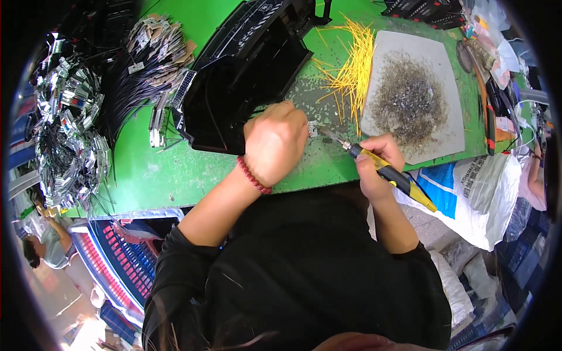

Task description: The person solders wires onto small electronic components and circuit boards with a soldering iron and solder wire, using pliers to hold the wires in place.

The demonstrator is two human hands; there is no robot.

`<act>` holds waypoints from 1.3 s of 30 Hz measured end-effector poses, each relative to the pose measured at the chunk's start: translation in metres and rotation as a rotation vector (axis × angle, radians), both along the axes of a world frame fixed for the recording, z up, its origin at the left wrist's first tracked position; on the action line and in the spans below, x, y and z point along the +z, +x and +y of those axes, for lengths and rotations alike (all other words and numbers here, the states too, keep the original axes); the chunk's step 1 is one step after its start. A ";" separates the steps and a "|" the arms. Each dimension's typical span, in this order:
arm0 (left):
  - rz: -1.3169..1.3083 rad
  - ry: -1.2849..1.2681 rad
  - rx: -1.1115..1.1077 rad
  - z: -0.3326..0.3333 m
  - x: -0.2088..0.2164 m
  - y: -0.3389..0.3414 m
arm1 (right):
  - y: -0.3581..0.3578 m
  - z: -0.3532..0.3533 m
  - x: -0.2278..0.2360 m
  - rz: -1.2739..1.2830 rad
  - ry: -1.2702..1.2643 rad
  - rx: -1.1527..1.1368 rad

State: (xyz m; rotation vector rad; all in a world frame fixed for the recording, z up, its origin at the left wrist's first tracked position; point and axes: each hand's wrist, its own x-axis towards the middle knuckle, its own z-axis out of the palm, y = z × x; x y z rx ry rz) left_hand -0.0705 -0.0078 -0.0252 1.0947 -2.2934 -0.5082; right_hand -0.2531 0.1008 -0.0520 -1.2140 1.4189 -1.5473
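My left hand (pixel 275 139), a red bead bracelet on its wrist, is closed in front of a large black plastic housing (pixel 234 88). A small silvery part (pixel 314 131) sticks out at its fingertips, too small to name more exactly. My right hand (pixel 379 161) grips a yellow and black soldering iron (pixel 391 173) like a pen. The iron's metal tip points left and lies close to the silvery part; I cannot tell if they touch. A bundle of thin yellow wires (pixel 354 67) lies just beyond, on the green table (pixel 152 181).
A grey sheet (pixel 453 117) bears a heap of tiny dark bits (pixel 410 96) at the right. Piles of metal connectors with wires (pixel 70 123) and another wire bundle (pixel 155 50) crowd the left. A white sack (pixel 489 193) stands off the table's right front edge. Another person (pixel 50 240) is at far left.
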 end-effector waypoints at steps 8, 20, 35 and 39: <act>0.014 0.004 0.001 -0.001 -0.001 0.001 | 0.005 -0.003 0.005 0.069 0.010 0.016; 0.019 -0.004 -0.008 -0.002 -0.002 0.002 | 0.005 -0.004 0.005 0.196 -0.028 0.013; 0.000 -0.014 -0.014 -0.001 0.000 0.000 | 0.001 -0.003 -0.002 0.060 -0.088 -0.034; -0.047 -0.033 -0.018 0.000 0.002 -0.001 | 0.001 -0.001 0.001 0.042 -0.026 -0.016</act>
